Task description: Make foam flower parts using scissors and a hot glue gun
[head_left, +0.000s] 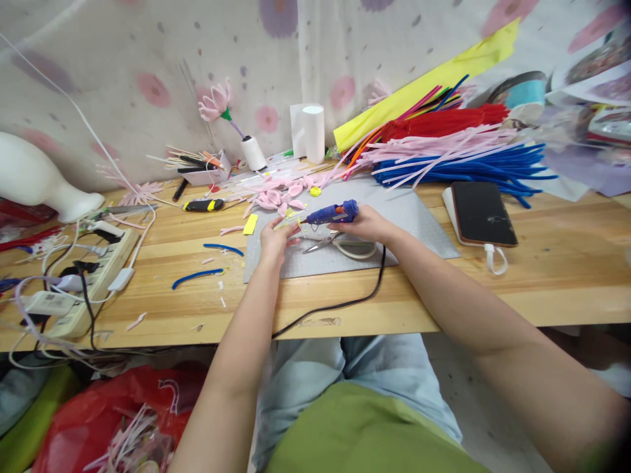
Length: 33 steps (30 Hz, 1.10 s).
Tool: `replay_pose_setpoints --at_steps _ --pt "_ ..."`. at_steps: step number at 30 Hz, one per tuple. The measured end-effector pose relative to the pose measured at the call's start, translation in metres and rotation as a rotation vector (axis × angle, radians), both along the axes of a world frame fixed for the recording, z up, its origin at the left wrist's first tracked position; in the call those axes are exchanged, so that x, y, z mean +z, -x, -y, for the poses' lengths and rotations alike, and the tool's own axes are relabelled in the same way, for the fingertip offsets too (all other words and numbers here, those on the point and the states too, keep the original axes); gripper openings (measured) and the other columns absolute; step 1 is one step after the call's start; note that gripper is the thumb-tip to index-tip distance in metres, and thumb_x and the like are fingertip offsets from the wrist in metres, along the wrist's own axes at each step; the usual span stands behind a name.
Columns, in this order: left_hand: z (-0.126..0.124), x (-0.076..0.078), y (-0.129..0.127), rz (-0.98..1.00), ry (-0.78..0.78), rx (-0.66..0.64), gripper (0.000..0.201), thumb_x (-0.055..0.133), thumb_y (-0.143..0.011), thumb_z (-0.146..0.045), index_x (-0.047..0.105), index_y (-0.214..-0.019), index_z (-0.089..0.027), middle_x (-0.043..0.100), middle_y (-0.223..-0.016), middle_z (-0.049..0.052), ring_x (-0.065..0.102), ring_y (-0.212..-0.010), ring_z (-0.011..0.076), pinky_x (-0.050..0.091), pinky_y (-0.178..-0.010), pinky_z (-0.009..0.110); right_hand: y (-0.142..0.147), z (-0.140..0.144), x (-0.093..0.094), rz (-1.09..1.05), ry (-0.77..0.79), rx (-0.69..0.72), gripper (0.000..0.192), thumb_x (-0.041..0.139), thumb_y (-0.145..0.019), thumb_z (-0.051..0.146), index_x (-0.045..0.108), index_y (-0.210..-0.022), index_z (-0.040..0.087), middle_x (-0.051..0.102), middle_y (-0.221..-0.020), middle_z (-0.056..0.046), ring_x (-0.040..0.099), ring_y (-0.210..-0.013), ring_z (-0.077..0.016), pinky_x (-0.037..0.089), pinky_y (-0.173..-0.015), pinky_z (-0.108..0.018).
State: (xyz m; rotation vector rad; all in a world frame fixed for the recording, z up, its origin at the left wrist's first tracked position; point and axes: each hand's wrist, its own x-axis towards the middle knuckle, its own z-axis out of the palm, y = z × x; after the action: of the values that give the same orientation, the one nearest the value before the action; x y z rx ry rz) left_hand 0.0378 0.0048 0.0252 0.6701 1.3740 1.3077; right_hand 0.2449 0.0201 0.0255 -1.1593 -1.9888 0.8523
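I see the right hand, its grip curled round a blue glue gun at the worker's twelve o'clock, nozzle toward nine, apparently to reach the left hand, whose grip I cannot make out.

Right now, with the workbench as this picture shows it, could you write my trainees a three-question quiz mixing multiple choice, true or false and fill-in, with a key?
1. What does the right hand hold?
A) a yellow-and-black craft knife
B) a blue plastic glue gun
C) a black-screened phone

2. True or false: metal-bladed scissors lie on the grey rectangular mat.

3. Fill in the colour: two short, fuzzy ____ strips lie on the pale wooden table, to the left of the left hand.

Key: 1. B; 2. True; 3. blue.
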Motion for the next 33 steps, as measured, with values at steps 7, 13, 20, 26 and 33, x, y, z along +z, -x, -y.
replay_pose_setpoints --at_steps 7,13,20,26,33 --pt "0.0004 0.0023 -0.0021 -0.012 0.007 0.002 0.053 0.069 -0.065 -0.006 0.048 -0.114 -0.01 0.068 -0.082 0.008 0.068 -0.067 0.0171 0.049 -0.047 0.02 0.0013 -0.0004 0.0007 0.106 0.011 -0.028 0.04 0.062 -0.069 0.049 0.07 -0.088 0.014 0.065 -0.071 -0.002 0.055 -0.063 -0.0144 0.042 -0.062 -0.027" --pt "-0.0001 0.0013 -0.0013 -0.019 -0.001 -0.011 0.054 0.07 -0.065 -0.007 0.048 -0.114 -0.01 0.068 -0.083 0.009 0.068 -0.069 0.0183 0.049 -0.047 0.021 0.0009 -0.0025 -0.002 0.098 -0.004 -0.03 0.04 0.062 -0.069 0.049 0.07 -0.089 0.016 0.065 -0.072 -0.002 0.055 -0.064 -0.0141 0.043 -0.063 -0.027" --pt "-0.0003 -0.0005 -0.001 -0.024 -0.006 -0.016 0.054 0.069 -0.065 -0.007 0.047 -0.114 -0.009 0.068 -0.081 0.008 0.068 -0.067 0.0174 0.049 -0.047 0.021 0.0009 -0.0022 0.0 0.08 -0.013 -0.013 0.04 0.062 -0.069 0.048 0.07 -0.089 0.014 0.065 -0.073 -0.002 0.055 -0.064 -0.0136 0.042 -0.062 -0.026" --pt "0.0004 0.0009 -0.0013 -0.012 0.005 -0.006 0.056 0.071 -0.063 -0.007 0.049 -0.114 -0.011 0.068 -0.082 0.008 0.068 -0.068 0.0175 0.05 -0.048 0.021 0.0003 0.0003 0.0028 0.09 -0.004 -0.035 0.041 0.061 -0.069 0.049 0.07 -0.089 0.014 0.065 -0.073 -0.002 0.054 -0.064 -0.0139 0.042 -0.062 -0.026" --pt "0.0005 0.0009 -0.0021 -0.012 0.013 0.008 0.059 0.074 -0.061 -0.008 0.049 -0.115 -0.011 0.068 -0.082 0.008 0.068 -0.069 0.0179 0.05 -0.049 0.021 0.0004 0.0004 0.0033 0.087 0.009 -0.032 0.039 0.062 -0.068 0.049 0.07 -0.087 0.015 0.065 -0.072 -0.002 0.054 -0.063 -0.014 0.042 -0.061 -0.026"
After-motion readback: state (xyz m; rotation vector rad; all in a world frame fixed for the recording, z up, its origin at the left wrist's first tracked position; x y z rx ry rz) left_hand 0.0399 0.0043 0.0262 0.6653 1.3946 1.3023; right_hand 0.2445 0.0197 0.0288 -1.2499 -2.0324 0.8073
